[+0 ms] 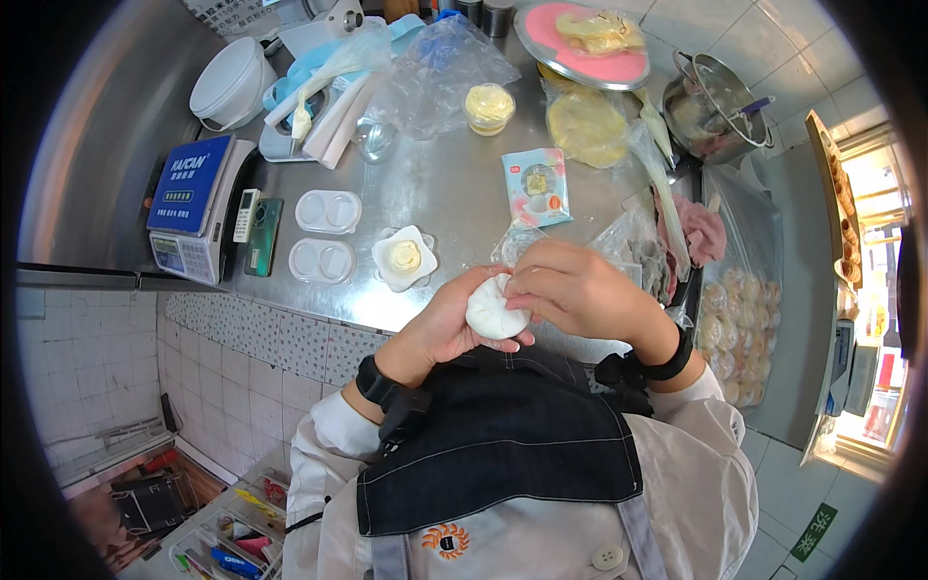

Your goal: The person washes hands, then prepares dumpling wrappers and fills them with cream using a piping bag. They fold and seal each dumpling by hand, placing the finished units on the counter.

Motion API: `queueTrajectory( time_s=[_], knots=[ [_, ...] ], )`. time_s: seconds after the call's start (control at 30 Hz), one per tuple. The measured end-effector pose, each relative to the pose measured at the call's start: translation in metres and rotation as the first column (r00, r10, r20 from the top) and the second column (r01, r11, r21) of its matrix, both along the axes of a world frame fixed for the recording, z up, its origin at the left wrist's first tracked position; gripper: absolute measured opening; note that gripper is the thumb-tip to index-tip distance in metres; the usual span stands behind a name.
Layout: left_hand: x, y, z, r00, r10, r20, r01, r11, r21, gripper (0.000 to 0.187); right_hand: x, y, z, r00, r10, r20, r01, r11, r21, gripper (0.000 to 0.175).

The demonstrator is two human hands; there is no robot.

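A round white ball of soft dough rests in my left hand, whose palm and fingers cup it from the left and below. My right hand pinches the ball's upper right side between thumb and fingers. To the left, on the steel worktop, a flat white dough wrapper sits in a small clear holder, with a swirl of pale cream at its middle. Two white plastic trays, each with two round wells, lie further left. Beyond my hands is a printed packet.
Left stand a digital scale, a green phone and a white bucket. Ahead are a cup of cream, a piping bag and a pink-topped turntable. A steel pot and bagged round items are right.
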State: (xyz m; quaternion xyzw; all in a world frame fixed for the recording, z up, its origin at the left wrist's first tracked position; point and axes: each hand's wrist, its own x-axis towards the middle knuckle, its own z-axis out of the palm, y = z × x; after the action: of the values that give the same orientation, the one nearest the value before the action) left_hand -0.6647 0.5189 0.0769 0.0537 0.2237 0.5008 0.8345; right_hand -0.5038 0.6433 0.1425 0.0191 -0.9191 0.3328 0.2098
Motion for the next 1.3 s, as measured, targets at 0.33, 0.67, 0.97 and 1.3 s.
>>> queueTrajectory(
  time_s=[0.33, 0.67, 0.97, 1.3],
  knots=[
    [0.001, 0.000, 0.017, 0.997, 0.034, -0.074, -0.037, 0.998, -0.046, 0.035, 0.004, -0.006, 0.003, 0.998, -0.037, -0.047, 0.035, 0.999, -0.030, 0.025],
    [0.009, -0.002, 0.013, 0.958, 0.187, 0.218, -0.199, 0.979, 0.033, 0.035, 0.001, -0.018, -0.010, 0.963, -0.063, -0.261, 0.148, 0.935, 0.322, 0.035],
    [0.013, 0.006, 0.003, 0.878, 0.400, 0.264, -0.428, 0.902, 0.058, 0.024, -0.004, -0.026, -0.015, 0.910, -0.284, -0.302, 0.364, 0.896, 0.254, 0.028],
    [0.020, 0.009, 0.014, 0.777, 0.605, -0.172, -0.604, 0.794, 0.063, 0.036, -0.014, -0.039, -0.027, 0.871, -0.390, -0.300, 0.451, 0.876, 0.169, 0.029]
  ],
)
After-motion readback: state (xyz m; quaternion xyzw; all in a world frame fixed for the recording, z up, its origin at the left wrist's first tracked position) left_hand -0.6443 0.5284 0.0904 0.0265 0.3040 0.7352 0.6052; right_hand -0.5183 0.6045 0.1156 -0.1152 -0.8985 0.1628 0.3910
